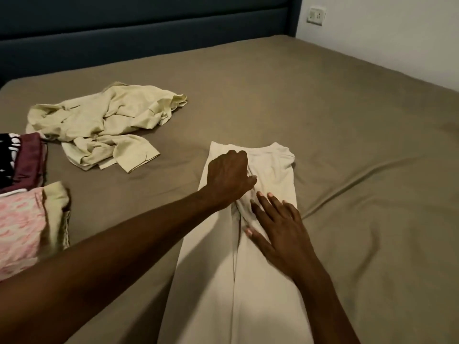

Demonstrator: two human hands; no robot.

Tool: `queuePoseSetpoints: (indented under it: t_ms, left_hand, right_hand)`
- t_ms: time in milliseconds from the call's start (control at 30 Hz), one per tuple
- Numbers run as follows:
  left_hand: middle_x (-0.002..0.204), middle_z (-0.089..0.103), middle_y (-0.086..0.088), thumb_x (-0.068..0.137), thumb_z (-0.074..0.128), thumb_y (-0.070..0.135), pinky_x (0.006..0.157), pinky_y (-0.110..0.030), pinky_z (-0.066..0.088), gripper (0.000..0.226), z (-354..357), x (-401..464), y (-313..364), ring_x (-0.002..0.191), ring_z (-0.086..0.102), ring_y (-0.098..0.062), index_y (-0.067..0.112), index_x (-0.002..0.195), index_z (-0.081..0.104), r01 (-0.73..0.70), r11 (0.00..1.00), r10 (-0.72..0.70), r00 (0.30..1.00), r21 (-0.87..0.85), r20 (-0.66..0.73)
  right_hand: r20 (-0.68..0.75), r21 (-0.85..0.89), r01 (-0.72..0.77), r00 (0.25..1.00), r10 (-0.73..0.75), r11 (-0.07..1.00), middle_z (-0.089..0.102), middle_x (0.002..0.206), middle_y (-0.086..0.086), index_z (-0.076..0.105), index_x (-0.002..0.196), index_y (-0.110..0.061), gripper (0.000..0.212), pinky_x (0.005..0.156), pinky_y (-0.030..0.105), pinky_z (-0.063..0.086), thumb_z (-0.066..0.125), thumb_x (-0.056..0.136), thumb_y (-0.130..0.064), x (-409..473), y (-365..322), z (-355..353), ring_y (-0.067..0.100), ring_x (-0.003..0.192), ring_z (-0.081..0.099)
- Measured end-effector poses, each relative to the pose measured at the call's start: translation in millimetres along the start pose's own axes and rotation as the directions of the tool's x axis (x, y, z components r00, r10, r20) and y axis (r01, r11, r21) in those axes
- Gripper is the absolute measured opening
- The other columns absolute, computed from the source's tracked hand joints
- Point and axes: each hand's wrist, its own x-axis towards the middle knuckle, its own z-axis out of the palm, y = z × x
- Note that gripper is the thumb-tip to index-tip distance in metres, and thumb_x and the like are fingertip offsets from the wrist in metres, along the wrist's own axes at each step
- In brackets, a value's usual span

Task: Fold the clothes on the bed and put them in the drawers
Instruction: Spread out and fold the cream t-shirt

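A long cream garment (270,289) lies folded lengthwise on the brown bed sheet (347,125), running from the near edge toward the middle. My left hand (229,178) reaches across its upper part and its curled fingers pinch a fold of the fabric. My right hand (275,230) lies flat on the garment just below, fingers straight and spread, pressing the cloth down. A crumpled pale yellow shirt (99,125) lies unfolded at the left of the bed.
At the left edge sits a pile of clothes: a pink patterned piece (19,234), a pale yellow-green piece (56,202), a maroon one (29,160) and a black-and-white one (7,155). A dark blue headboard (149,33) stands behind; a white wall with a socket (315,15) is at right.
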Motion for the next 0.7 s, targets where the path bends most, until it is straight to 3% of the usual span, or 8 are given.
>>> queuePoseSetpoints:
  t_ms: [100, 233, 300, 367, 433, 467, 600, 700]
  left_hand:
    - [0.108, 0.070, -0.006, 0.083, 0.071, 0.039, 0.072, -0.031, 0.036, 0.033, 12.0, 9.9, -5.1, 0.101, 0.067, -0.029, 0.014, 0.104, 0.065, 0.005, 0.994, -0.016, 0.995, 0.108, 0.102]
    - [0.093, 0.068, -0.004, 0.081, 0.068, 0.040, 0.070, -0.030, 0.041, 0.028, 21.2, 0.4, -28.2, 0.087, 0.065, -0.027, 0.015, 0.089, 0.060, 0.245, 0.966, -0.231, 0.962, -0.084, 0.148]
    - [0.077, 0.071, -0.002, 0.082, 0.067, 0.043, 0.065, -0.031, 0.048, 0.033, 20.6, -5.7, -41.8, 0.073, 0.067, -0.022, 0.010, 0.078, 0.065, 0.419, 0.848, -0.358, 0.905, -0.325, 0.232]
    - [0.064, 0.073, -0.006, 0.079, 0.066, 0.034, 0.060, -0.031, 0.054, 0.029, 15.3, -11.1, -52.0, 0.061, 0.072, -0.025, 0.007, 0.072, 0.072, 0.548, 0.638, -0.431, 0.836, -0.541, 0.338]
    - [0.064, 0.074, -0.010, 0.075, 0.064, 0.022, 0.050, -0.027, 0.051, 0.022, 12.4, -14.5, -61.4, 0.060, 0.075, -0.028, 0.002, 0.071, 0.073, 0.622, 0.498, -0.456, 0.780, -0.604, 0.428]
    - [0.065, 0.074, -0.010, 0.074, 0.064, 0.020, 0.048, -0.025, 0.047, 0.021, 10.9, -17.0, -65.6, 0.061, 0.075, -0.028, 0.001, 0.071, 0.074, 0.639, 0.480, -0.454, 0.767, -0.602, 0.452]
    - [0.063, 0.074, -0.004, 0.076, 0.065, 0.021, 0.057, -0.029, 0.053, 0.020, 7.8, -24.7, -74.9, 0.061, 0.075, -0.024, 0.006, 0.070, 0.076, 0.589, 0.595, -0.426, 0.808, -0.547, 0.406]
    - [0.077, 0.073, 0.006, 0.079, 0.068, 0.027, 0.069, -0.031, 0.052, 0.010, 12.5, -30.0, -76.2, 0.077, 0.071, -0.022, 0.018, 0.081, 0.071, 0.412, 0.838, -0.410, 0.908, -0.357, 0.085]
  right_hand:
    - [0.023, 0.024, 0.018, 1.000, -0.018, 1.000, 0.026, 0.169, 0.000, 0.039, 0.158, -0.032, 0.066, 0.121, 0.048, 0.027, 0.024, 0.105, -0.068, -1.0, 1.0, -1.0, 0.019, 0.158, 0.019]
    - [0.035, 0.061, 0.067, 0.997, -0.070, 0.996, 0.024, 0.170, 0.001, 0.035, 0.158, -0.042, 0.059, 0.120, 0.049, 0.027, 0.027, 0.105, -0.068, -1.8, -1.2, -6.4, 0.021, 0.158, 0.017]
    - [0.025, 0.073, 0.102, 0.994, -0.104, 0.992, 0.020, 0.171, -0.006, 0.034, 0.157, -0.047, 0.053, 0.121, 0.048, 0.025, 0.029, 0.107, -0.062, -2.2, -0.8, -7.9, 0.019, 0.159, 0.012]
    - [0.012, 0.079, 0.128, 0.992, -0.129, 0.989, 0.022, 0.170, -0.011, 0.037, 0.156, -0.047, 0.049, 0.120, 0.048, 0.026, 0.034, 0.108, -0.055, -2.2, -0.7, -8.1, 0.018, 0.159, 0.011]
    - [0.007, 0.097, 0.142, 0.990, -0.144, 0.985, 0.024, 0.169, -0.013, 0.041, 0.154, -0.045, 0.047, 0.118, 0.050, 0.029, 0.037, 0.108, -0.048, -1.8, -0.4, -8.1, 0.017, 0.159, 0.012]
    - [0.006, 0.121, 0.150, 0.988, -0.152, 0.981, 0.025, 0.168, -0.014, 0.044, 0.153, -0.044, 0.046, 0.117, 0.051, 0.030, 0.038, 0.108, -0.045, -1.6, -0.6, -8.5, 0.017, 0.159, 0.013]
    - [-0.040, 0.256, 0.169, 0.986, -0.164, 0.952, 0.031, 0.165, -0.018, 0.056, 0.145, -0.040, 0.041, 0.115, 0.049, 0.030, 0.042, 0.106, -0.037, -1.4, -2.7, -10.6, 0.015, 0.157, 0.019]
    - [-0.110, 0.359, 0.167, 0.985, -0.136, 0.918, 0.036, 0.163, -0.019, 0.054, 0.148, -0.031, 0.043, 0.116, 0.047, 0.030, 0.050, 0.105, -0.029, -2.0, -5.3, -14.6, 0.011, 0.155, 0.025]
